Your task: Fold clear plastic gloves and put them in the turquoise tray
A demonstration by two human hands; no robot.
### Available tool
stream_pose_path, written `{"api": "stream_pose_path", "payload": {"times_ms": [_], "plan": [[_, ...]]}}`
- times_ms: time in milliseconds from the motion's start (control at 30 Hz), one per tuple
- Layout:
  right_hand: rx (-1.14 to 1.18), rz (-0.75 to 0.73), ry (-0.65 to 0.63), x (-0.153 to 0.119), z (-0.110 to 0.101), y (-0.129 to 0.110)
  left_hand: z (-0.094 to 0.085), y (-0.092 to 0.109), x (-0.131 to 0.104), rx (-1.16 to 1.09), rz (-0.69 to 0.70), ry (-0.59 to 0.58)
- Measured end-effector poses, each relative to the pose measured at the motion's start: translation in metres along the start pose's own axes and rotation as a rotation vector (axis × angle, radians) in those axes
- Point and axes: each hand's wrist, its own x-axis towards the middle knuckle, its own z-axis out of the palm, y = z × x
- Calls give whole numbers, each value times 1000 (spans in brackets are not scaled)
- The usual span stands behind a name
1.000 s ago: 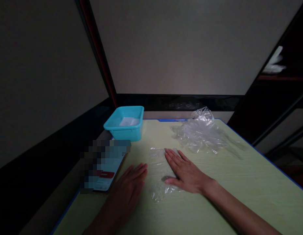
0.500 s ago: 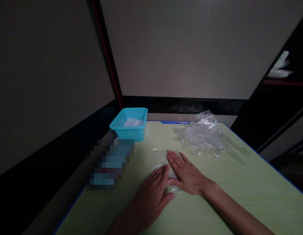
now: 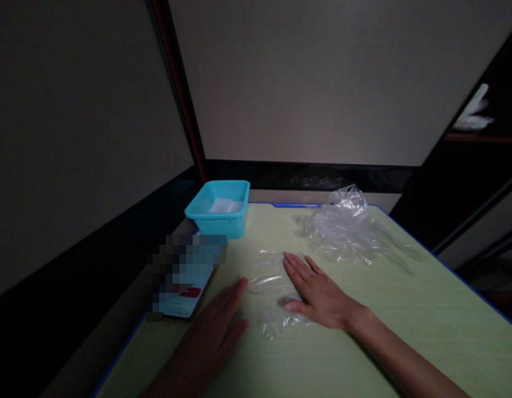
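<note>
A clear plastic bag (image 3: pixel 269 284) lies flat on the table, creased and shiny, its right part hidden beneath my right hand (image 3: pixel 316 293). That hand rests palm down on it, fingers stretched forward and thumb apart. To the left of the bag is my left hand (image 3: pixel 220 318), turned partly on its side with the thumb apart from the fingers; it holds nothing. Its fingertips are close to the bag's left edge; whether they touch it I cannot tell.
A heap of clear plastic bags (image 3: pixel 347 229) lies at the back right of the pale green table (image 3: pixel 421 326). A turquoise basin (image 3: pixel 220 226) with white contents stands at the back left. Nearer is a partly pixelated, flat bluish object (image 3: pixel 183 301). Walls stand behind and left.
My left hand has moved left, off the plastic bag, and more of the bag now shows. The right hand has stayed on it in nearly the same place.
</note>
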Motion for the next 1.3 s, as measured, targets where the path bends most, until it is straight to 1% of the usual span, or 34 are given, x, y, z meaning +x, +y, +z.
{"api": "stream_pose_path", "payload": {"times_ms": [133,233,300,400,500,567,700,833,1000,1300], "plan": [[137,-42,19,-3,-12,6,-4,9,6,-96,22,40],[261,-80,114,-15,-29,13,-6,16,9,-152,29,27],[264,-86,185,-29,-38,16,-5,18,9,-163,42,11],[134,-114,227,-54,-43,16,-2,18,10,-164,61,-4],[-62,-163,218,-75,-38,10,0,18,11,-158,86,-8],[-171,-188,215,-83,-33,6,0,18,11,-151,99,-7],[-318,-263,252,-83,-28,-3,0,18,12,-137,119,-4],[-390,-336,245,-77,-30,-8,1,18,11,-128,129,9],[-411,-345,189,-72,-29,-9,2,18,11,-131,135,16],[-375,-341,212,-68,-26,-8,2,19,10,-117,148,27]]}}
